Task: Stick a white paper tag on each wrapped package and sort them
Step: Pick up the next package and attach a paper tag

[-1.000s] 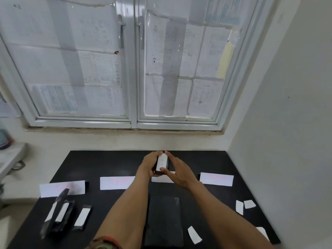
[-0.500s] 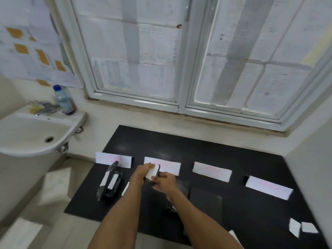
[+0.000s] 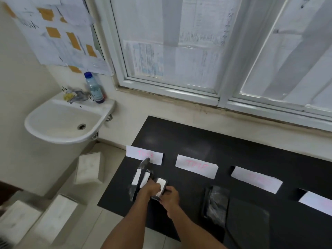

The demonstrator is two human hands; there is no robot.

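Both my hands hold one small black wrapped package (image 3: 161,186) with a white paper tag on top, low over the black table (image 3: 188,141) near its left end. My left hand (image 3: 150,188) grips its left side and my right hand (image 3: 170,194) its right side. Just left of it lie two tagged black packages (image 3: 139,178), below the leftmost white label sheet (image 3: 143,155) with pink writing. An untagged black wrapped package (image 3: 215,202) lies further right.
More white label sheets (image 3: 196,168) (image 3: 256,181) (image 3: 316,202) lie in a row along the table. A flat black sheet (image 3: 248,221) lies at the front right. A white sink (image 3: 61,121) with a bottle (image 3: 93,87) stands to the left, white blocks (image 3: 89,168) on the floor below.
My hands carried the tagged package from the table's middle leftwards to the spot beside the two tagged packages. The view swung left, bringing the sink in.
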